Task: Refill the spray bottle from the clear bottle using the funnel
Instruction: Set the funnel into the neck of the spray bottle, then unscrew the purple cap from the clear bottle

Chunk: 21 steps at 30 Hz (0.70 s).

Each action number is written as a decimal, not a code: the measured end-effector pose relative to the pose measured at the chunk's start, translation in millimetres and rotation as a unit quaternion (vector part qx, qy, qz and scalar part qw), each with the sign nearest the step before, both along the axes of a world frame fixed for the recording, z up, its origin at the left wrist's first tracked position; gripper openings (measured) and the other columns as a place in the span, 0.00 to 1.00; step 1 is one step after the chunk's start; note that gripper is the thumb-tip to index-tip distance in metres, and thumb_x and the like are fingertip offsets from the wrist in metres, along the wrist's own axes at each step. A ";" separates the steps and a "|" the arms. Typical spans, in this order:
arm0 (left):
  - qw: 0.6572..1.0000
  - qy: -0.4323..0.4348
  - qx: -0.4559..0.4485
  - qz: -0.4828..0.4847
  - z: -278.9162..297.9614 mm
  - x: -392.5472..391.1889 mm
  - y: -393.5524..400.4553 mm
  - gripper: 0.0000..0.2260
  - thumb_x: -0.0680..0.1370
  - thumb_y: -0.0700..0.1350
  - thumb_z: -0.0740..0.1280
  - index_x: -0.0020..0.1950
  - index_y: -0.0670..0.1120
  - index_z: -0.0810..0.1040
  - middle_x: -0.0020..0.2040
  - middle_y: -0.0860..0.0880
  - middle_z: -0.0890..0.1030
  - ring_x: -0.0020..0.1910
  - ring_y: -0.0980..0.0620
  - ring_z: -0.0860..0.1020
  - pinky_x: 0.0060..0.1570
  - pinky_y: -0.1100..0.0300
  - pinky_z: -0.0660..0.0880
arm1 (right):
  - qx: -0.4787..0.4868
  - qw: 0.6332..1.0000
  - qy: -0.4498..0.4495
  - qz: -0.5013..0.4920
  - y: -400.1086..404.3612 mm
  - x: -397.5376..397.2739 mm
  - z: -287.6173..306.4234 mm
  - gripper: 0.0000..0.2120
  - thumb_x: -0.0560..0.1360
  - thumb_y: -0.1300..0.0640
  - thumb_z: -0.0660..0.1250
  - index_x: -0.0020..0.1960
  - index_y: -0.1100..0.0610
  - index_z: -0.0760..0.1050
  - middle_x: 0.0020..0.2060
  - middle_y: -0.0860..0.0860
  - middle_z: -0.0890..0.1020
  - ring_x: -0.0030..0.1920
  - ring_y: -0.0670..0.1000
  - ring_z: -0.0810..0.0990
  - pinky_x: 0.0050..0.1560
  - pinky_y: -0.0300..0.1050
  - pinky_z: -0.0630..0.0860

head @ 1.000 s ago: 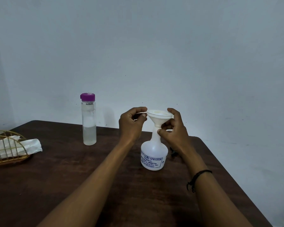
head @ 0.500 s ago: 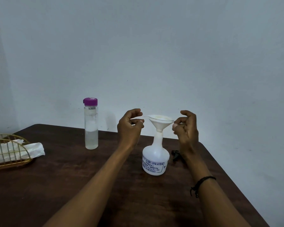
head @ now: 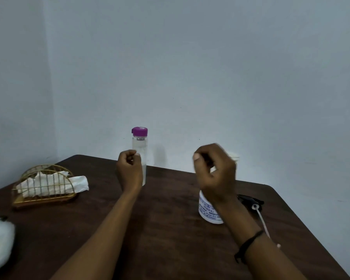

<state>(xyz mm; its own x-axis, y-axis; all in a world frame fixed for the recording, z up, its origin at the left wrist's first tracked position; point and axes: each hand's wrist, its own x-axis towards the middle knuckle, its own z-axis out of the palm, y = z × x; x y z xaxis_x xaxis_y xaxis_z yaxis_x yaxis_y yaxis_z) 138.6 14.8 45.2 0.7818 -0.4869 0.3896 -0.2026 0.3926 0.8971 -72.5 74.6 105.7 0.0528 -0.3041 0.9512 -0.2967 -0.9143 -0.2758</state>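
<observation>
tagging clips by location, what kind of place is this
Probably a plain room at home, not a lab or workshop: a dark wooden table in a bare wall corner, with a gold napkin holder on it.

Your dark wooden table (head: 170, 229) carries the clear bottle (head: 139, 150) near its far edge, the spray bottle (head: 207, 213) toward the right edge with its black sprayer head (head: 251, 201) just beside, and a gold napkin holder (head: 42, 184) at the left.
</observation>
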 end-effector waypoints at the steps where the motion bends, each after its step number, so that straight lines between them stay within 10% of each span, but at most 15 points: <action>1: 1.000 -0.001 0.021 0.010 -9.0 10.6 -2.0 0.06 0.78 0.44 0.67 0.54 0.48 0.77 0.48 0.50 0.80 0.49 0.49 0.79 0.44 0.60 0.75 | 0.014 0.999 0.030 0.014 1.8 11.2 -9.1 0.06 0.75 0.60 0.64 0.40 0.59 0.76 0.35 0.49 0.77 0.35 0.46 0.74 0.37 0.36 0.69; 12: 0.970 -0.082 0.208 -0.099 -47.6 53.4 -37.4 0.38 0.73 0.55 0.73 0.77 0.46 0.60 0.73 0.43 0.70 0.73 0.39 0.66 0.67 0.40 0.69 | 0.091 0.971 0.216 0.035 -5.4 43.7 -74.2 0.02 0.75 0.59 0.69 0.43 0.56 0.78 0.39 0.46 0.78 0.37 0.40 0.72 0.39 0.32 0.67; 21: 0.951 -0.131 0.245 -0.131 -53.8 46.4 -42.2 0.28 0.74 0.48 0.74 0.71 0.46 0.68 0.69 0.43 0.75 0.67 0.41 0.74 0.64 0.43 0.74 | 0.123 0.966 0.226 0.037 -8.8 41.5 -80.1 0.02 0.75 0.59 0.69 0.44 0.56 0.79 0.39 0.47 0.80 0.38 0.44 0.75 0.40 0.35 0.72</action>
